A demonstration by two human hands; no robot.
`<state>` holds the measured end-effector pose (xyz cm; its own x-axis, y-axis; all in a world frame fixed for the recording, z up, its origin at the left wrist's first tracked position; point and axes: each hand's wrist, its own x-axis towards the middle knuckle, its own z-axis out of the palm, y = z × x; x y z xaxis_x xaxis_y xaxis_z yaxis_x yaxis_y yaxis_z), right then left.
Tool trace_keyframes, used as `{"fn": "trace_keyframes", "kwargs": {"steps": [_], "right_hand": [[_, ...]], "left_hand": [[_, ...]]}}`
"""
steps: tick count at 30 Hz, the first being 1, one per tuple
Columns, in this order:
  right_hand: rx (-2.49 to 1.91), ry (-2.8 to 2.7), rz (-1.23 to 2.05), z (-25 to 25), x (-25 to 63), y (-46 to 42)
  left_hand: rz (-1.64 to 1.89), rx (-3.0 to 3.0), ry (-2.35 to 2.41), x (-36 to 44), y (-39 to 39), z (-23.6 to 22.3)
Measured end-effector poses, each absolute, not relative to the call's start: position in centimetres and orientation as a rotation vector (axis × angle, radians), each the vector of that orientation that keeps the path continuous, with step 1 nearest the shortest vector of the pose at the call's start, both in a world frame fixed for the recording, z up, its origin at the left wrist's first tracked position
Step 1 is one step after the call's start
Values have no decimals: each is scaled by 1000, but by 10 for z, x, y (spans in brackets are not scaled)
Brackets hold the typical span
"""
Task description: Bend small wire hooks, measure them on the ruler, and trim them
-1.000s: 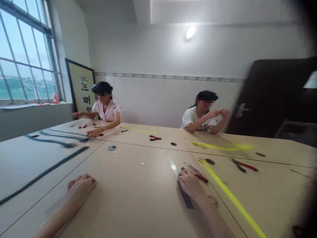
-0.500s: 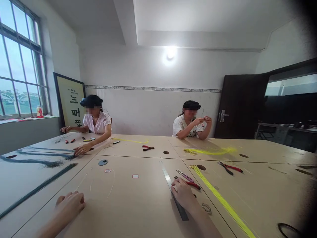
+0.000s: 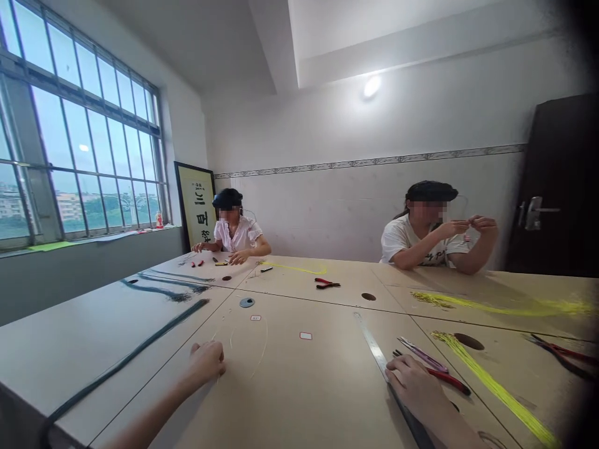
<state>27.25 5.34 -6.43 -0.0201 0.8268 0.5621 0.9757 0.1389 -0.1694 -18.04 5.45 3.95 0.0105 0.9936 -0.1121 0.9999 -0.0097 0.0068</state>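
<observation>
My left hand (image 3: 206, 365) is closed above the table, left of centre, its fingers curled down. Thin pale strands (image 3: 266, 343) lie beside it, and one runs up to its fingers; whether they pinch it is hidden. My right hand (image 3: 414, 383) has its curled fingers on a long steel ruler (image 3: 369, 337) lying flat on the table. Just beyond that hand are red-handled pliers (image 3: 452, 378), partly covered by it, and a pair of tweezers-like purple and silver tool (image 3: 423, 354). A bundle of yellow strands (image 3: 498, 383) stretches along on the right.
A dark blue-green bundle (image 3: 135, 352) lies at left, with more bundles (image 3: 163, 290) behind. Other pliers (image 3: 327, 284) and a grey disc (image 3: 247, 302) are on the table (image 3: 281, 386). Small labels (image 3: 306, 335) lie mid-table. Two people sit across, hands busy at small items.
My view has turned left, so the table and people appear farther right. The left hand has its fingers curled in tighter. My right hand stays at the ruler.
</observation>
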Motion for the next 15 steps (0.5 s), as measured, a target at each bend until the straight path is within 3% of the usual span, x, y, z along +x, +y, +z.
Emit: {"fn": "trace_keyframes", "kwargs": {"steps": [15], "right_hand": [[-1935,-1978,-191,-36,261,40]], "left_hand": [[-249,2146,2079,-183,66,46]]}}
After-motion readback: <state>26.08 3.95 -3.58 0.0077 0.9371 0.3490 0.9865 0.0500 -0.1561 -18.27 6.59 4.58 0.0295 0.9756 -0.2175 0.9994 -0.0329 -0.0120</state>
